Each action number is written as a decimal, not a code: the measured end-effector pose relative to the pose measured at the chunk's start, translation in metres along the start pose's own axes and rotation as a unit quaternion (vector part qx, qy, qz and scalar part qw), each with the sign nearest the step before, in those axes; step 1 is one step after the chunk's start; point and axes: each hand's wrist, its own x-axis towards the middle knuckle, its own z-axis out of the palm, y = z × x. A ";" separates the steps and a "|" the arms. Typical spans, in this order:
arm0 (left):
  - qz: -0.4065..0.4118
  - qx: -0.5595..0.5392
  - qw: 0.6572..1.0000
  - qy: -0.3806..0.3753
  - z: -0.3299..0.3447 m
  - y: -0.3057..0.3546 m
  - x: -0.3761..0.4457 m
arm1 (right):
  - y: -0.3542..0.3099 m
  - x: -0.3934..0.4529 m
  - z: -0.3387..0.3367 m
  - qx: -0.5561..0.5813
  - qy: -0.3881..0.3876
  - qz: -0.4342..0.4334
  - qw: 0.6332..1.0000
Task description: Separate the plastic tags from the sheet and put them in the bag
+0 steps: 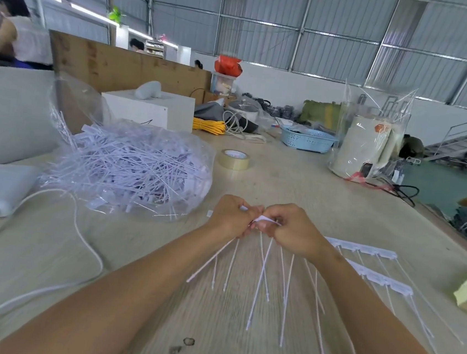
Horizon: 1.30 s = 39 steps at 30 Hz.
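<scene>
Both fists meet mid-table, left hand [232, 215] & right hand [290, 229] pinching tag sheet [262, 218], tails hanging.

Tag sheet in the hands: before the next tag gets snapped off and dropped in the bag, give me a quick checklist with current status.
1. Both hands on the work: ok. The left hand and right hand pinch the white tag sheet between them.
2. Tags left to separate: ok. Several tag stems hang below the hands.
3. Break point visible: cannot tell. Fingers cover it and the picture is blurred.
4. Bag within reach and open: ok for place, the clear bag of loose tags lies left of the hands; its mouth cannot be made out.
5. More stock ready: ok. Two spare tag strips lie on the table to the right.
</scene>
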 end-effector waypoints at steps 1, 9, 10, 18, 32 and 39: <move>-0.003 0.011 1.000 -0.001 0.000 0.000 0.000 | 0.001 0.000 0.000 -0.004 0.003 -0.003 1.000; -0.044 0.077 0.996 -0.027 -0.006 0.003 -0.001 | 0.005 0.000 0.003 -0.167 -0.021 -0.049 0.985; -0.046 0.082 0.995 -0.031 -0.007 0.003 0.000 | 0.005 -0.001 0.003 -0.150 -0.020 -0.049 0.987; -0.097 0.088 0.983 -0.132 -0.021 0.011 0.001 | -0.001 -0.006 -0.003 0.015 -0.080 -0.048 0.996; -0.047 0.258 0.932 -0.251 -0.107 0.069 -0.022 | -0.013 -0.005 -0.010 0.152 -0.065 -0.064 0.984; 0.004 0.571 0.821 -0.027 -0.168 0.050 0.026 | -0.011 -0.005 -0.007 0.132 -0.075 -0.054 0.987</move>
